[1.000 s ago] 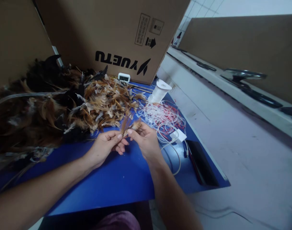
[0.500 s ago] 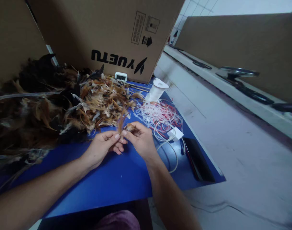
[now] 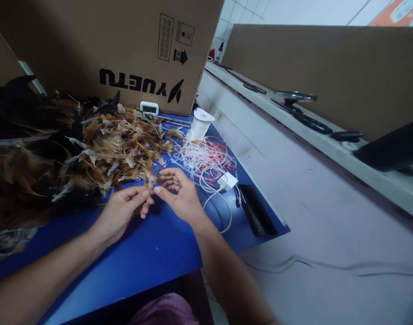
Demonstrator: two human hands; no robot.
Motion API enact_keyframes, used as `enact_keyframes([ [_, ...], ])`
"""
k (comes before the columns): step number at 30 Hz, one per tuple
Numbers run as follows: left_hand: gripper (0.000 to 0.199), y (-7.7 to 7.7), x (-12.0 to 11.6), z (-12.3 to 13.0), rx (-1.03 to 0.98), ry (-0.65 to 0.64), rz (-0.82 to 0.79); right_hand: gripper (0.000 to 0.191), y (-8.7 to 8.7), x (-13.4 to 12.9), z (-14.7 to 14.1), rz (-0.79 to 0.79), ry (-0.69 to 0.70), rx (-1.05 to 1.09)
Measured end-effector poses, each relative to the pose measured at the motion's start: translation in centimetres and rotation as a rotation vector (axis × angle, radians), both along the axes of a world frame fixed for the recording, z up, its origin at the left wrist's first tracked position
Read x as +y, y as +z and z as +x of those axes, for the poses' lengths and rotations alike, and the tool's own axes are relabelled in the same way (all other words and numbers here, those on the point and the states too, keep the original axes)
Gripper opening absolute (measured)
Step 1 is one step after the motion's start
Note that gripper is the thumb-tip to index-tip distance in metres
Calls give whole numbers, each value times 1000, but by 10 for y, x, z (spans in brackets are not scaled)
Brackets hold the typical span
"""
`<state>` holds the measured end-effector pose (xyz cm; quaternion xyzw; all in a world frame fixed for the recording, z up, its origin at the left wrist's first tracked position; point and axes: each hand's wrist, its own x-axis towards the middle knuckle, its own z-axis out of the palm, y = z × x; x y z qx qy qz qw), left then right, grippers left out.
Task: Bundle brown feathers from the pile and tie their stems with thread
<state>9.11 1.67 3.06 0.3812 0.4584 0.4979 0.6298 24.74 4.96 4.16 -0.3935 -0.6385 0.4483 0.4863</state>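
My left hand (image 3: pixel 125 210) pinches a small brown-and-white feather (image 3: pixel 150 177) between thumb and fingertips, above the blue table (image 3: pixel 152 253). My right hand (image 3: pixel 178 194) is beside it, its thumb tip close to the base of the feather. The right fingers are curved and stand apart from the thumb, with nothing visible between them. Behind my hands lies a large heap of brown, black and pale feathers (image 3: pixel 121 144). To the right of the heap is a tangle of white and red strips (image 3: pixel 206 155).
A white spool (image 3: pixel 200 124) stands behind the strips. A charger (image 3: pixel 227 181) with a white cable and a dark phone (image 3: pixel 257 210) lie near the right table edge. A small white digital display (image 3: pixel 149 108) sits by the cardboard box (image 3: pixel 125 40). Beyond is a ledge (image 3: pixel 277 104) with tools.
The view has shifted to the right, so the table things appear further left. My right fingers have opened away from the thumb; the feather bits they held no longer show there.
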Motion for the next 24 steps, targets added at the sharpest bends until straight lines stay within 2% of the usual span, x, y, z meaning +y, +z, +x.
enact_keyframes([
  [2,19,-1,1,-1,29,9,-3,33,-5,1,12,-12,-67,-42],
  [6,19,-2,2,0,45,-9,-5,25,-25,7,43,-61,-195,-179],
  [10,18,-3,0,3,35,-27,16,23,-38,16,67,-131,-231,-142],
  [16,20,-8,-1,4,52,-55,53,22,-35,33,82,-138,-246,-82],
  [24,22,-12,-1,4,32,-116,41,16,-32,43,98,-154,-256,-142],
])
